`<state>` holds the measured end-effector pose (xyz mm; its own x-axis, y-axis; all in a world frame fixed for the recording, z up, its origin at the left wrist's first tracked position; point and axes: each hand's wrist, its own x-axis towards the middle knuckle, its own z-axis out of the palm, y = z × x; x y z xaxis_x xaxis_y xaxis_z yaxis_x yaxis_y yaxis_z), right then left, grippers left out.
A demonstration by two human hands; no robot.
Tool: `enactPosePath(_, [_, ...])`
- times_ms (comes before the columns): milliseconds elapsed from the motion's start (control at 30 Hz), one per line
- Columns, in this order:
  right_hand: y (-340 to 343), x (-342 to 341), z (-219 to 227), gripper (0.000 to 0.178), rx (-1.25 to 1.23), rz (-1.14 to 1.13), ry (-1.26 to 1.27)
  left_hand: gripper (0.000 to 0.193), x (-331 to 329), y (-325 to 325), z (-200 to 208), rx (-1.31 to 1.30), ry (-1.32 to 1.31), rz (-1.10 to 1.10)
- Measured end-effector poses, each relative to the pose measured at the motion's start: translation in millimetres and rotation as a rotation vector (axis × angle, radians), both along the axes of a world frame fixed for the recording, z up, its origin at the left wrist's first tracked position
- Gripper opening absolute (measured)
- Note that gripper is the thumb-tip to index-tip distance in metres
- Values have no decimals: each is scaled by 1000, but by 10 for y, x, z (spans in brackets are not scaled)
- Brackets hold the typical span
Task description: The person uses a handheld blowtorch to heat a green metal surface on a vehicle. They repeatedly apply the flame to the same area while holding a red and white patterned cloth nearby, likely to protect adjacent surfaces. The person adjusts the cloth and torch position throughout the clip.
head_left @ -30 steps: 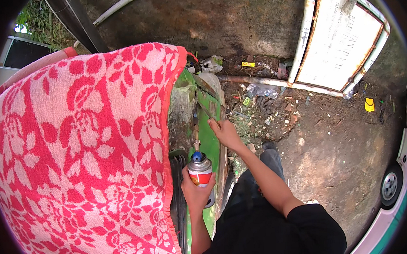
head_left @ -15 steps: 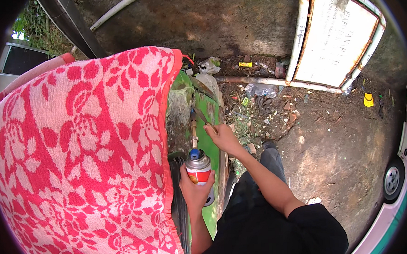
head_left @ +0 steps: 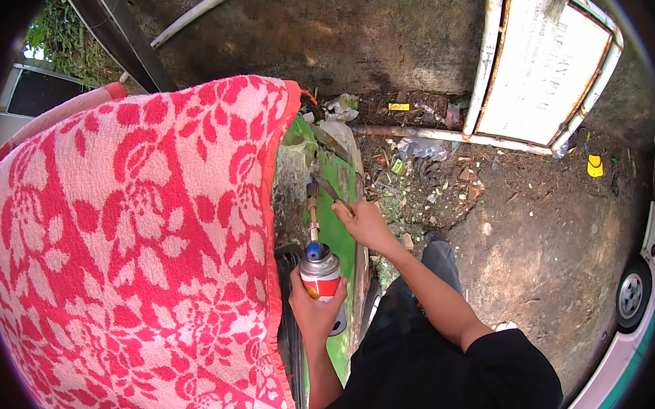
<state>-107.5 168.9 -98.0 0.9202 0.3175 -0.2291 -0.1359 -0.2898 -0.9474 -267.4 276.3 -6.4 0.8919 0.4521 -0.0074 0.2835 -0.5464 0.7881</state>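
Left hand [head_left: 315, 314]: grip wrapped around a gas canister [head_left: 321, 285] beside the green panel [head_left: 348, 249], its torch nozzle [head_left: 313, 211] pointing away from the person. Right hand [head_left: 368, 227]: grip pinching the handle of a bladed tool [head_left: 327, 190], its tip near the nozzle's end. Whether a flame burns cannot be told; if lit, a leftward tilt could scorch the nearby blanket [head_left: 145, 251].

A white signboard [head_left: 542, 67] stands beside litter [head_left: 422, 149], well apart from a teal-striped vehicle [head_left: 637, 342].
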Motion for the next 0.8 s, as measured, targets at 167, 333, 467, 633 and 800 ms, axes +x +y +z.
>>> enactPosePath(167, [13,186,-3,63,45,-50,80,68,43,-29,75,4,13,1])
enactPosePath(333, [36,-2,18,64,40,-20,49,68,-11,17,12,-1,20,1])
enactPosePath(467, [40,93,37,63,69,-50,25,66,-10,2,33,1,3,-2])
enactPosePath(633, [66,5,-16,61,39,-51,24,64,8,5,39,2,-15,-15])
enactPosePath(800, [88,235,58,61,46,-74,67,64,9,15,27,4,-28,-15])
